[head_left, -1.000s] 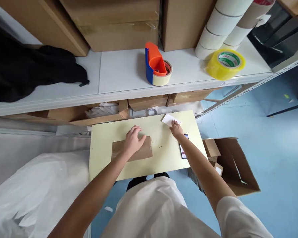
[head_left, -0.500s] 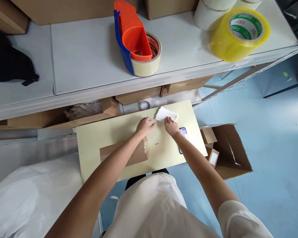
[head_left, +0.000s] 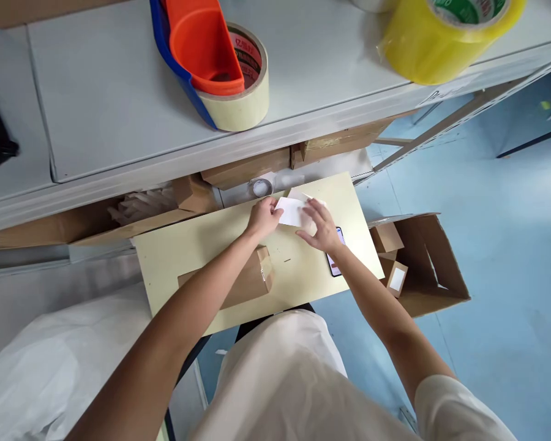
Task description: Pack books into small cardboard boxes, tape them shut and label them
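Note:
My left hand (head_left: 263, 219) pinches the left end of a small white paper slip (head_left: 289, 212), held just above the pale yellow board (head_left: 220, 233). At the slip's right end is my right hand (head_left: 320, 226), its fingers apart and slightly blurred; whether they touch the slip I cannot tell. More white paper (head_left: 299, 195) lies behind the slip, partly covered. A closed cardboard box (head_left: 252, 283) sits on the board below my left forearm, which hides part of it. Beside my right wrist lies a phone (head_left: 334, 267) with its screen lit.
An open carton (head_left: 445, 269) with small boxes stands on the floor at right. The grey shelf (head_left: 119, 92) above holds an orange and blue tape dispenser (head_left: 206, 55) and yellow tape (head_left: 422, 49). A tape roll (head_left: 261, 187) lies behind the board. White plastic (head_left: 41, 367) bulges at left.
The white slip is now in my left hand, apart from the other paper. My right hand has opened its fingers over the slip's right end. The camera view has shifted.

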`<state>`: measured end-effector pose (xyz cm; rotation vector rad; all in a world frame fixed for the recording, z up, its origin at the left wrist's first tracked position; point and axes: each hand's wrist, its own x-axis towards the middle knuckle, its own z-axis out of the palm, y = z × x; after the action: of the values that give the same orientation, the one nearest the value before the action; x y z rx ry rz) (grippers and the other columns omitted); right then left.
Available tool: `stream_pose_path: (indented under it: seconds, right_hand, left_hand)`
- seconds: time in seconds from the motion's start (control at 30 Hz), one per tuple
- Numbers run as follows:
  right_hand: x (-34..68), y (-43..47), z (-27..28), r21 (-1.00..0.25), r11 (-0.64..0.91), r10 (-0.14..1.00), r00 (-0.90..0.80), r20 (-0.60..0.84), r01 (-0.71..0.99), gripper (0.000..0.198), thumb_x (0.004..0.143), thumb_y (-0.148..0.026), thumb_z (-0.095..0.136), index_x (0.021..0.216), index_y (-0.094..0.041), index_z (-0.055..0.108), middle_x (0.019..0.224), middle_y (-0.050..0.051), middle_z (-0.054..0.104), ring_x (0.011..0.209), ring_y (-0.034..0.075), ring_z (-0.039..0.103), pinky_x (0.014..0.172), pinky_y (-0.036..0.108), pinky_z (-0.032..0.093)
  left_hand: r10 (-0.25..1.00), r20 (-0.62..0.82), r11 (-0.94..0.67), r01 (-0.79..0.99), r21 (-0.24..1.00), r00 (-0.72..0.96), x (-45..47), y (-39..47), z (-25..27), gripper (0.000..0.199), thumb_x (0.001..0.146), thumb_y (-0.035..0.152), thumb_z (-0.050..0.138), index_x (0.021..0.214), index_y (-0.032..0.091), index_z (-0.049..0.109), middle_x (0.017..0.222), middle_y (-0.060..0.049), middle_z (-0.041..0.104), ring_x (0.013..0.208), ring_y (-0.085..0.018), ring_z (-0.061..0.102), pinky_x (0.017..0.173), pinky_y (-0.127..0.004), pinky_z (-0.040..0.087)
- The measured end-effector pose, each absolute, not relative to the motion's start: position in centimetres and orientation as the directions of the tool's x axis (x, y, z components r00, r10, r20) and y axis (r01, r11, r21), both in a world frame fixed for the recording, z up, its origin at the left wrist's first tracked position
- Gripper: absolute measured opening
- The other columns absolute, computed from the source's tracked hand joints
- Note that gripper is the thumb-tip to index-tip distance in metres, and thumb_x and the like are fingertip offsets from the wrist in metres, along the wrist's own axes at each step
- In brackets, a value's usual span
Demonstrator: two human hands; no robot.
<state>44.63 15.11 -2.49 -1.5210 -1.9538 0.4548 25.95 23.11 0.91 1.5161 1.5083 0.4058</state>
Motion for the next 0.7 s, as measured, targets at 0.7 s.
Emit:
stream_pose_path:
  seconds: [0.7]
  right_hand:
    - [46.3, 19.2, 2.1, -0.781, 0.35, 0.88, -0.466, 0.085, 0.518, 0.027, 0.088, -0.04, 0.052, 0.091, -0.02, 0.069, 0.113, 0.011, 0.061, 0.106, 0.024, 0.056, 0.095, 0.043, 0.042]
  left_hand:
    - [0.733, -0.173, -0.57, 0.733, 0.372, 0.658, 27.6, 21.9, 7.5, 0.026, 0.09, 0.026, 0.043, 0.085, 0.024, 0.069, 0.087, -0.006, 0.069, 0.099, -0.025, 0.055, 0.105, -0.054, 0.01]
